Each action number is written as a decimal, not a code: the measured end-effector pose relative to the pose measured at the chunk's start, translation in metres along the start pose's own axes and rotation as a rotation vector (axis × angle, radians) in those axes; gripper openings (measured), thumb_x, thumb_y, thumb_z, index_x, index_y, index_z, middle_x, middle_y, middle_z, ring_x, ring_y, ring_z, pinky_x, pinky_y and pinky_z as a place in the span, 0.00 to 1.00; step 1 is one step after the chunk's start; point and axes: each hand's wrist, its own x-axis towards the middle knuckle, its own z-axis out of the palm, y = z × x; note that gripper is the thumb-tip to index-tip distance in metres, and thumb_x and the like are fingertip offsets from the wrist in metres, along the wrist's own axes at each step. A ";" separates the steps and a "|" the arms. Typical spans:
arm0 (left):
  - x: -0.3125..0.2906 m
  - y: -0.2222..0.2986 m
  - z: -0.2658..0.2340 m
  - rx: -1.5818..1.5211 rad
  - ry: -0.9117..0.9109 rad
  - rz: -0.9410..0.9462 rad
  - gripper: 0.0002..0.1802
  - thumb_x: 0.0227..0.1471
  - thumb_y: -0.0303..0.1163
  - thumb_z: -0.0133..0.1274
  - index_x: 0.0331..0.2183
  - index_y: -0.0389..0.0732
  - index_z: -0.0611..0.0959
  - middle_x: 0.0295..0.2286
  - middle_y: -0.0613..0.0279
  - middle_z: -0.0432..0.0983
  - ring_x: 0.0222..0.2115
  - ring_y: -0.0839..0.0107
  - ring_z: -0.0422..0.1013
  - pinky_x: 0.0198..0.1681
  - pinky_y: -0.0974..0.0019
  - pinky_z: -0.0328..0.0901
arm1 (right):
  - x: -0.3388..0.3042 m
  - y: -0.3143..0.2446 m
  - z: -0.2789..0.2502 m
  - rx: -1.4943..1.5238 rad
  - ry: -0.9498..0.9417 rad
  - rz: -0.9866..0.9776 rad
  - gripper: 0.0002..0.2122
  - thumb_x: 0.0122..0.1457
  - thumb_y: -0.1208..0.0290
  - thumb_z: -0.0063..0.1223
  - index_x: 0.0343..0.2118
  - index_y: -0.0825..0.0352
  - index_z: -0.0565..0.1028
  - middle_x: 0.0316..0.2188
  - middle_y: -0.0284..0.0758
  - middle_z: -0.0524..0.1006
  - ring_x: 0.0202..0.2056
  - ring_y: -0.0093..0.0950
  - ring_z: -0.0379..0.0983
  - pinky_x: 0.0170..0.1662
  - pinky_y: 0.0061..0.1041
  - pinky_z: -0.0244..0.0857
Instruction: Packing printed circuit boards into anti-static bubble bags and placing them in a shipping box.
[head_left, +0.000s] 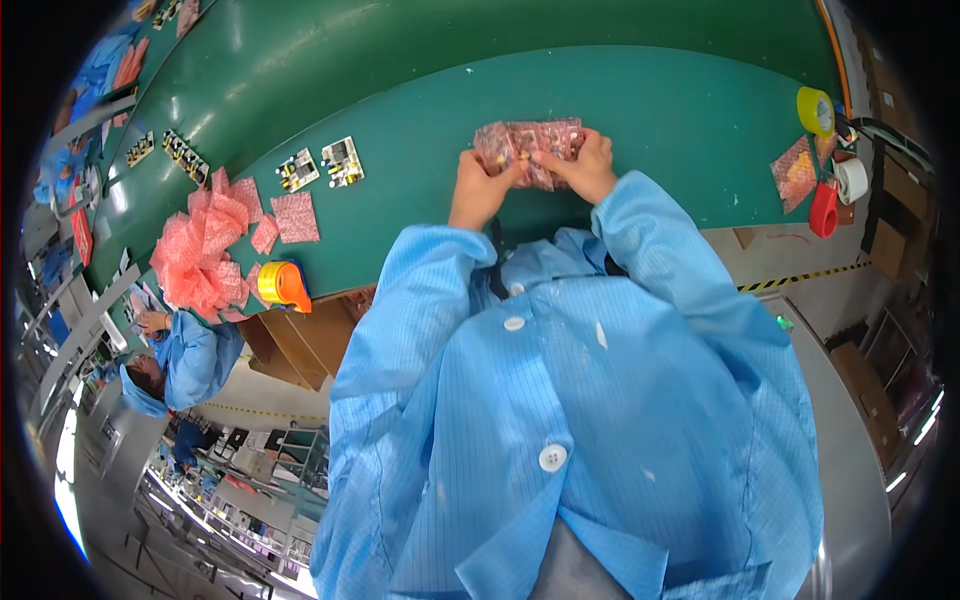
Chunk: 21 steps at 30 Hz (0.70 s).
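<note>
My left hand (478, 180) and my right hand (583, 166) both grip a pink bubble-wrap bag (527, 143) over the green table (620, 100). Something yellowish shows inside the bag, too blurred to name. My blue coat sleeves run down from both hands to the lower edge. Two bare circuit boards (322, 166) lie on the table to the left of my left hand.
A heap of pink bubble bags (205, 255) and a yellow-orange tape dispenser (284, 285) sit at the table's left end. Tape rolls, yellow (815, 110), white (852, 180) and red (823, 210), stand at the right edge. Another person in blue (185, 360) works at lower left.
</note>
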 end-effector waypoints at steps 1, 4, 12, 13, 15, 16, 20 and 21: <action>-0.001 -0.004 -0.001 0.027 -0.011 0.025 0.34 0.40 0.35 0.68 0.42 0.25 0.67 0.37 0.49 0.73 0.35 0.69 0.72 0.38 0.66 0.69 | 0.001 0.000 -0.004 -0.035 -0.043 -0.024 0.50 0.33 0.38 0.66 0.52 0.74 0.61 0.47 0.49 0.61 0.52 0.45 0.58 0.57 0.38 0.53; 0.001 0.018 -0.007 -0.235 -0.238 -0.004 0.36 0.43 0.39 0.66 0.45 0.26 0.67 0.35 0.51 0.73 0.33 0.72 0.71 0.35 0.67 0.69 | 0.022 -0.005 -0.028 -0.137 0.078 -0.123 0.45 0.38 0.37 0.63 0.52 0.70 0.65 0.46 0.45 0.64 0.50 0.42 0.61 0.55 0.37 0.55; 0.112 0.049 -0.087 -0.037 0.333 0.256 0.17 0.53 0.32 0.55 0.42 0.35 0.71 0.38 0.59 0.70 0.39 0.70 0.66 0.42 0.66 0.65 | 0.238 -0.060 -0.110 0.345 0.269 -0.235 0.30 0.49 0.54 0.63 0.49 0.70 0.68 0.49 0.44 0.67 0.52 0.37 0.64 0.54 0.32 0.60; 0.136 0.062 -0.097 -0.061 0.353 0.274 0.17 0.53 0.32 0.55 0.42 0.35 0.71 0.38 0.59 0.70 0.40 0.70 0.67 0.44 0.66 0.64 | 0.269 -0.078 -0.120 0.398 0.280 -0.240 0.30 0.49 0.53 0.63 0.48 0.70 0.68 0.50 0.44 0.66 0.54 0.37 0.63 0.55 0.32 0.60; 0.184 0.098 -0.111 -0.065 0.391 0.363 0.18 0.52 0.32 0.56 0.42 0.35 0.72 0.39 0.58 0.71 0.41 0.69 0.67 0.45 0.65 0.65 | 0.332 -0.107 -0.139 0.397 0.304 -0.251 0.27 0.52 0.55 0.61 0.48 0.70 0.68 0.48 0.40 0.70 0.50 0.31 0.67 0.52 0.29 0.63; 0.213 0.116 -0.113 -0.075 0.402 0.414 0.19 0.51 0.33 0.57 0.42 0.35 0.72 0.40 0.57 0.71 0.42 0.68 0.67 0.45 0.65 0.65 | 0.360 -0.116 -0.152 0.421 0.293 -0.243 0.28 0.52 0.54 0.61 0.49 0.70 0.68 0.47 0.39 0.71 0.50 0.28 0.68 0.53 0.26 0.62; 0.313 0.188 -0.129 0.068 0.451 0.538 0.23 0.49 0.38 0.59 0.39 0.32 0.71 0.39 0.53 0.72 0.40 0.67 0.68 0.44 0.64 0.65 | 0.436 -0.177 -0.150 0.370 0.145 -0.171 0.40 0.48 0.48 0.62 0.53 0.77 0.61 0.50 0.50 0.69 0.51 0.36 0.67 0.54 0.32 0.59; 0.334 0.201 -0.139 0.179 0.493 0.473 0.26 0.47 0.42 0.61 0.39 0.31 0.71 0.39 0.52 0.72 0.40 0.66 0.69 0.44 0.63 0.65 | 0.442 -0.194 -0.141 0.385 0.131 -0.167 0.40 0.48 0.48 0.62 0.53 0.77 0.61 0.50 0.50 0.69 0.51 0.36 0.67 0.54 0.32 0.59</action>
